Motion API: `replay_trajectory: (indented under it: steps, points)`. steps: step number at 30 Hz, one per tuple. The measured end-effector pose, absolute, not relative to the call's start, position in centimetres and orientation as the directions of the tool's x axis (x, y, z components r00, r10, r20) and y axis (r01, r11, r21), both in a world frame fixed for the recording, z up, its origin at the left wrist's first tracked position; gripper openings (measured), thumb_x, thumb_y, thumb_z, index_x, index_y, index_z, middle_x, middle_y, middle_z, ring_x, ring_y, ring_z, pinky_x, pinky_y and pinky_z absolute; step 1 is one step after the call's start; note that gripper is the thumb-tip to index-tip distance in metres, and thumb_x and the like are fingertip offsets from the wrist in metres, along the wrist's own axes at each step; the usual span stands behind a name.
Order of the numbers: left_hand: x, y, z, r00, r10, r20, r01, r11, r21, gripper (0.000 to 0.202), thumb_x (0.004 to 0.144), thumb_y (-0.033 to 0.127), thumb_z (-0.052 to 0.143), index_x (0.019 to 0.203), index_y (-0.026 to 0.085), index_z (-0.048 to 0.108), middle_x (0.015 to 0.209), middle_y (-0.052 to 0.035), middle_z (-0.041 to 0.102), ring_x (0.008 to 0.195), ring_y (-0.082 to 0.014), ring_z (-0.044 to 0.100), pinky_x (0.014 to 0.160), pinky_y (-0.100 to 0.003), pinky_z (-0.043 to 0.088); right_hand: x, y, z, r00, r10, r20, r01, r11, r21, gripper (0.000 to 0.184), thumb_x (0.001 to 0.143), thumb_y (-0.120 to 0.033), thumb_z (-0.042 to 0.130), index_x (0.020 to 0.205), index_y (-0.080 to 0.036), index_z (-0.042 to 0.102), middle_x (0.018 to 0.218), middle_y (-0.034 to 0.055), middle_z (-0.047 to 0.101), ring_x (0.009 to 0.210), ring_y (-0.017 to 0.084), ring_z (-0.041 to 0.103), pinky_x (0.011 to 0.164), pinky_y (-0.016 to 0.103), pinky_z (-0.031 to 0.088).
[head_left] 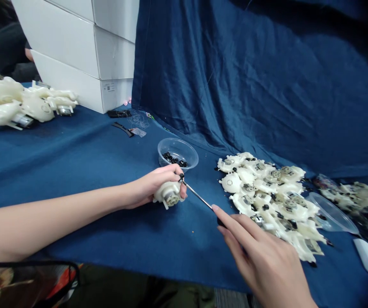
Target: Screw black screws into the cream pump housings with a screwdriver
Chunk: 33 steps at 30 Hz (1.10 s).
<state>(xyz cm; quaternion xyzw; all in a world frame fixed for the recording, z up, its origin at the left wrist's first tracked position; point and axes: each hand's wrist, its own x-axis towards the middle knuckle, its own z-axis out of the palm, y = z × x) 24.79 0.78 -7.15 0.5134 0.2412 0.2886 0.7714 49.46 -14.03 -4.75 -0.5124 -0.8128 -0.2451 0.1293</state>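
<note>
My left hand (164,176) is closed around a cream plastic housing with a motor (170,196), held just above the blue cloth. A small black part (181,176) sits at the housing's upper right, by my left fingertips. My right hand (264,252) grips a screwdriver (200,196) by its dark handle, which is mostly hidden under the fingers. The metal shaft points up and left, and its tip meets or nearly meets the black part. Behind my left hand stands a clear plastic bowl (190,156) with small black parts (173,159) in it.
Many similar cream housings (267,188) with motors lie piled at right, and others (26,100) at far left. Stacked white boxes (68,42) and a blue curtain (251,77) stand behind. Black strips (122,128) lie near the boxes. A clear lid-like dish (331,214) is at right.
</note>
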Motion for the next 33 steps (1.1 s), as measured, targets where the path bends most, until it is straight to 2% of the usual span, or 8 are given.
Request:
replay_trajectory:
  steps: [19, 33]
  points:
    - [25.0, 0.5, -6.9, 0.673, 0.734, -0.085, -0.223, 0.311, 0.924, 0.013, 0.094, 0.03, 0.059, 0.096, 0.02, 0.05, 0.086, -0.0066, 0.073, 0.081, -0.0189, 0.072, 0.063, -0.023, 0.052, 48.8, -14.5, -5.5, -0.421, 0.772, 0.476, 0.907, 0.345, 0.242, 0.042, 0.107, -0.03, 0.048, 0.148, -0.029, 0.055, 0.099, -0.0005, 0.072, 0.056, 0.007, 0.063, 0.049, 0.025, 0.038]
    - [24.9, 0.3, -6.2, 0.663, 0.742, -0.098, -0.183, 0.288, 0.94, 0.017, 0.093, 0.033, 0.059, 0.094, 0.022, 0.046, 0.087, -0.0065, 0.073, 0.082, -0.0193, 0.07, 0.061, -0.023, 0.051, 48.7, -14.8, -5.8, -0.368, 0.801, 0.472, 0.93, 0.323, 0.178, 0.042, 0.107, -0.032, 0.046, 0.149, -0.032, 0.054, 0.097, -0.0021, 0.07, 0.052, 0.005, 0.057, 0.049, 0.023, 0.037]
